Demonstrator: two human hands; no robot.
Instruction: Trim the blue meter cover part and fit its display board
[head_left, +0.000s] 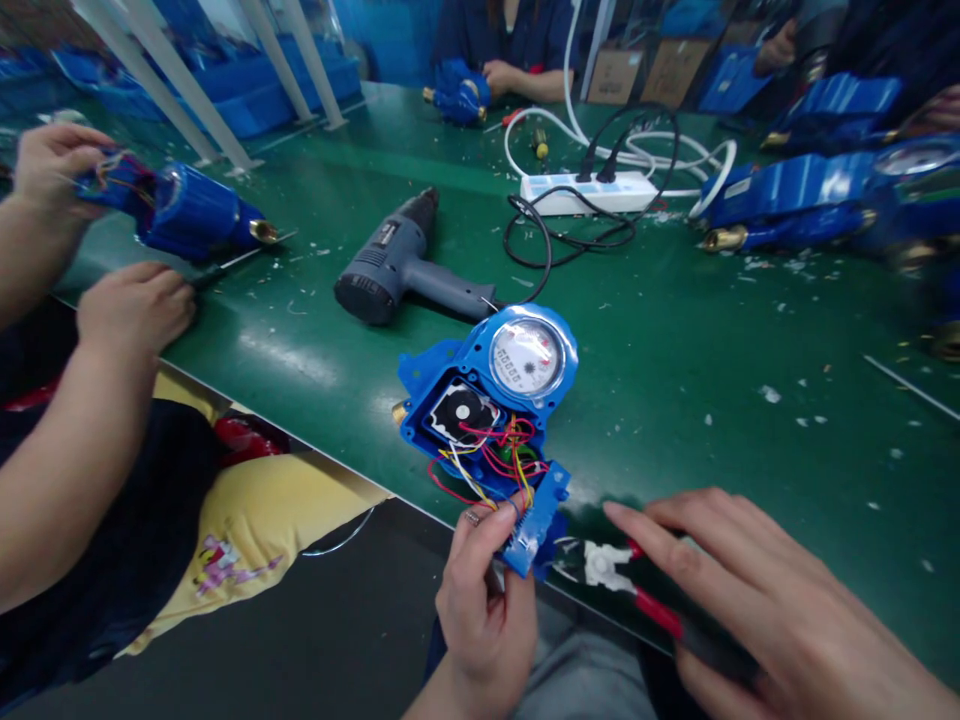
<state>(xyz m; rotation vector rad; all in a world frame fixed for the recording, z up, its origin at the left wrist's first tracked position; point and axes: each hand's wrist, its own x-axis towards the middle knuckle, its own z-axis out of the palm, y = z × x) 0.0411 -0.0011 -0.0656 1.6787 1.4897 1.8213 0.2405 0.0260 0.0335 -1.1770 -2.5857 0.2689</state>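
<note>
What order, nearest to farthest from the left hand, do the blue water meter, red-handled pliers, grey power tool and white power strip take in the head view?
1. Blue water meter: held in the left hand, straight ahead.
2. Red-handled pliers: to the right, on the bench.
3. Grey power tool: farther ahead.
4. White power strip: farthest, toward the back.

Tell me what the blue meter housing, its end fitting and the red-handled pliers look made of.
The blue meter housing looks like moulded plastic: even colour, soft sheen, rounded edges. Its end fitting looks like brass, from its yellow metallic shine. The red-handled pliers seem to have steel jaws, dull metal, and red handles of plastic or a dipped coating; the look leaves that open.
</note>
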